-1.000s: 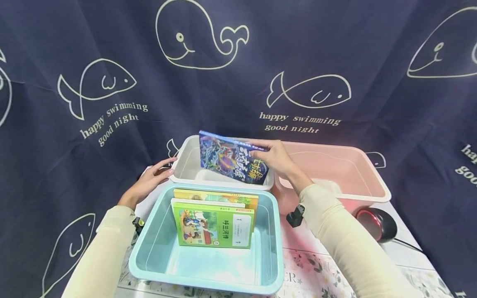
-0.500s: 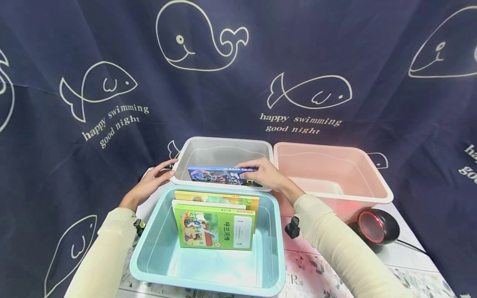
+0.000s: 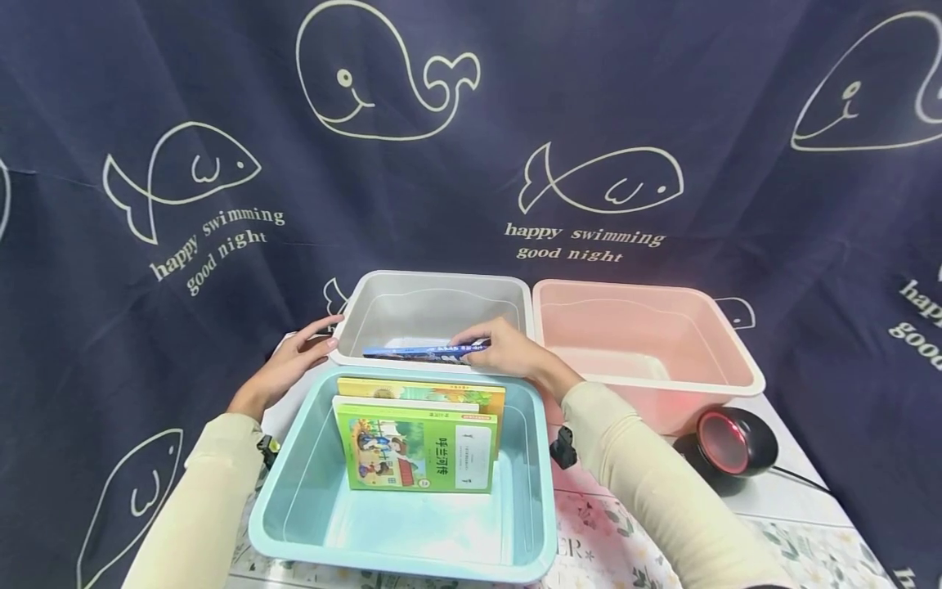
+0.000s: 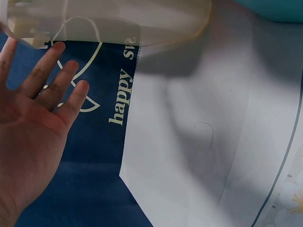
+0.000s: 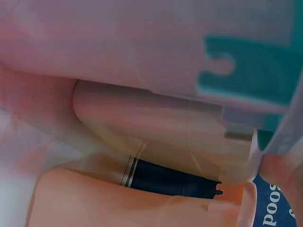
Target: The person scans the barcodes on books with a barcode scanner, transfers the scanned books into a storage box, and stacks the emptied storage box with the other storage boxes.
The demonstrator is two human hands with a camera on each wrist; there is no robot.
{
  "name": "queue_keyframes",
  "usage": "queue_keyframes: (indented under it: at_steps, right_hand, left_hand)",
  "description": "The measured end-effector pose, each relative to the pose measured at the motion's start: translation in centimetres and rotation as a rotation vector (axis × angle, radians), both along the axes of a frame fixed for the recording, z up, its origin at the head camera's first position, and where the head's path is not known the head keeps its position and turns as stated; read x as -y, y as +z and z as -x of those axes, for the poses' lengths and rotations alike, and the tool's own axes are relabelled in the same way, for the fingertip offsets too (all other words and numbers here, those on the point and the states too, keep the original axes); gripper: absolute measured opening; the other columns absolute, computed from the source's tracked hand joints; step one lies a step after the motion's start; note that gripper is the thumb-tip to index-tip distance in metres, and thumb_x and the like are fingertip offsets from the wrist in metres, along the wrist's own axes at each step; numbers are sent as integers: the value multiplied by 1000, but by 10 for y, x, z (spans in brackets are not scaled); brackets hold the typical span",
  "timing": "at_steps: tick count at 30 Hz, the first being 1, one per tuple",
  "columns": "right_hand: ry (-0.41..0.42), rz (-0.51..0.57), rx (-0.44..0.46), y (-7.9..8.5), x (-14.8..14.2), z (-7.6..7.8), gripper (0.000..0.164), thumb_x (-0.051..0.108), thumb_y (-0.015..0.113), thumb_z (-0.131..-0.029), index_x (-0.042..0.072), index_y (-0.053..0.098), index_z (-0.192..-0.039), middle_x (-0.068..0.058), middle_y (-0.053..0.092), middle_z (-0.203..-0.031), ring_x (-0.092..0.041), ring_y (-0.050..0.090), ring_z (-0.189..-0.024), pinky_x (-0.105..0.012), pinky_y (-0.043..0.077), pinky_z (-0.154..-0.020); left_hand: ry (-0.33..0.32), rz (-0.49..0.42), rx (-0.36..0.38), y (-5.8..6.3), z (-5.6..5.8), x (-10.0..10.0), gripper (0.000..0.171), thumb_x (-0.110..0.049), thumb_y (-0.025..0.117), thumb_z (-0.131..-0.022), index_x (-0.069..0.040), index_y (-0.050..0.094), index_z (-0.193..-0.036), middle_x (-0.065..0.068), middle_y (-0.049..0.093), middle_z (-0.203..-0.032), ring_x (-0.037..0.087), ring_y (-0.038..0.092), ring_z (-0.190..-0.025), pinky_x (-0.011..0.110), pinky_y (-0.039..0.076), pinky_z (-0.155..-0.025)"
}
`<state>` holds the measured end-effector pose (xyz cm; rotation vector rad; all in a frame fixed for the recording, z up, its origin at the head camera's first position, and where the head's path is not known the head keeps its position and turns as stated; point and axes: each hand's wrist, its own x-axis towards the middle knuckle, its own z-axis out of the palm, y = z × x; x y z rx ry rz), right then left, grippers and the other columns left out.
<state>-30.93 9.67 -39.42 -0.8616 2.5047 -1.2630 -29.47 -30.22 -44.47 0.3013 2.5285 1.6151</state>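
The person's right hand (image 3: 508,350) grips a blue book (image 3: 412,353) by its right end, between thumb and fingers. The book is low inside the grey bin (image 3: 397,307), along the near wall, its spine upward and its lower part hidden by that wall. The left hand (image 3: 290,368) is at the bin's left rim, fingers extended and grasping nothing. Just in front, a light-blue bin (image 3: 412,532) contains a green book (image 3: 419,450) standing before a yellow book (image 3: 419,388). A pink bin (image 3: 625,323) sits right beside the grey one on the surface (image 3: 795,495), and a black device (image 3: 736,442) with a glowing red ring stands near it.
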Motion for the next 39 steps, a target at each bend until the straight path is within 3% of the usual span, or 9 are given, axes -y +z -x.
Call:
queue_keyframes:
  at_steps: [4, 9, 16, 32, 39]
  right_hand:
    - [-10, -33, -3, 1, 1, -2, 30, 6, 68, -89, 11, 79, -116, -7, 79, -113, -19, 71, -98, -28, 56, -89]
    - [-4, -28, 23, 2, -2, -3, 29, 6, 66, -89, 12, 79, -115, -6, 79, -113, -24, 72, -102, -28, 55, -88]
    - [15, -25, 33, 2, -4, -3, 29, 5, 66, -90, 14, 79, -114, -4, 79, -114, -22, 72, -101, -27, 54, -87]
    - [79, -34, 38, 19, -4, -6, 30, 3, 66, -95, 5, 74, -125, -10, 76, -123, -25, 71, -118, -38, 59, -102]
    - [42, 34, -8, 30, -6, -11, 29, 4, 66, -95, 3, 73, -123, -13, 76, -121, -26, 72, -115, -37, 59, -101]
  left_hand:
    - [4, 4, -6, 1, -1, -1, 61, -43, 56, -106, -27, 36, -162, 11, 40, -165, 37, 42, -149, 58, 33, -125]
    - [7, 2, -2, 2, -2, -3, 61, -43, 56, -107, -25, 35, -162, 14, 39, -165, 38, 41, -149, 57, 32, -125]
    - [9, 5, -8, 1, -2, -3, 61, -42, 55, -107, -24, 36, -162, 15, 39, -164, 39, 41, -149, 56, 34, -124]
    - [18, -5, -3, 2, -2, -3, 61, -42, 56, -107, -25, 36, -161, 16, 41, -163, 39, 41, -149, 56, 33, -125]
    - [17, 1, 2, 0, 0, -2, 61, -43, 56, -107, -25, 35, -162, 15, 44, -162, 28, 47, -145, 54, 35, -124]
